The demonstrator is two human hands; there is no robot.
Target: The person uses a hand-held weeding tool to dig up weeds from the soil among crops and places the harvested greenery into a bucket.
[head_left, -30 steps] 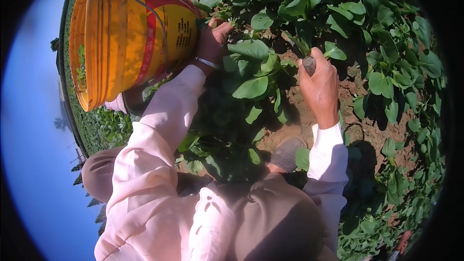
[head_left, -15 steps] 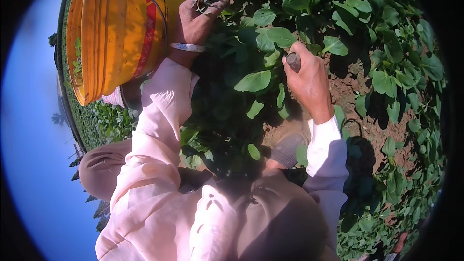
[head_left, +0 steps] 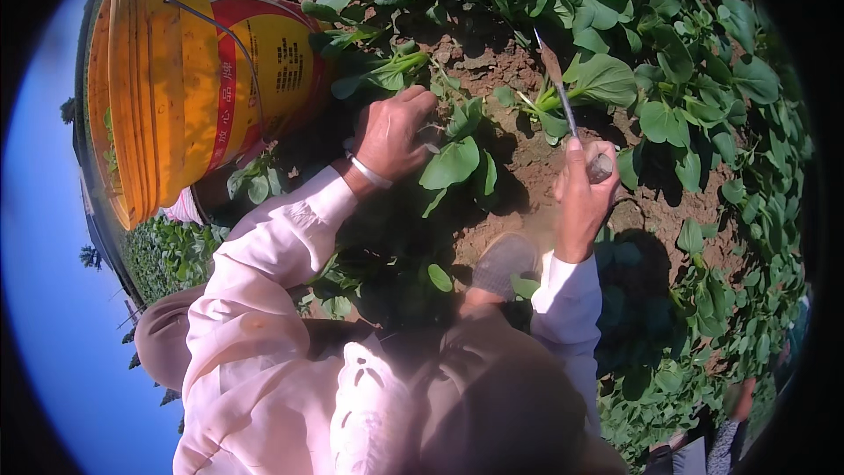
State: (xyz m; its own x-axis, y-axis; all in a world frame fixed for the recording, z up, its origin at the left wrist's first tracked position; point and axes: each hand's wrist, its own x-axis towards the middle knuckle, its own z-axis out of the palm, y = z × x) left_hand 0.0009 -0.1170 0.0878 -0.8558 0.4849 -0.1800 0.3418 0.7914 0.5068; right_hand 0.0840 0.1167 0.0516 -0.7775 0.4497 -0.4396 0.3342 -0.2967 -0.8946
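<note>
Hard, bright sunlight falls from the upper left; deep sharp shadows lie on the soil (head_left: pixel 519 158) under the leaves. Fisheye bending curves the black-rimmed edges. The pale sleeves (head_left: pixel 264 281) glare, slightly blurred.

One labelled container in view: a yellow plastic bucket (head_left: pixel 167 97), upper left, lying tilted with its ribbed rim toward the left edge and its base toward the plants. A thin wire bail (head_left: pixel 230 42) arcs across its side.

Label (head_left: pixel 264 62) wraps the bucket's side nearest the base: a red band along the edges, a yellow panel in the middle with dark print, and a strip of pale characters on the red. The lower end of the label falls in shadow; detail there cannot be made out.

No signs or screens visible.
</note>
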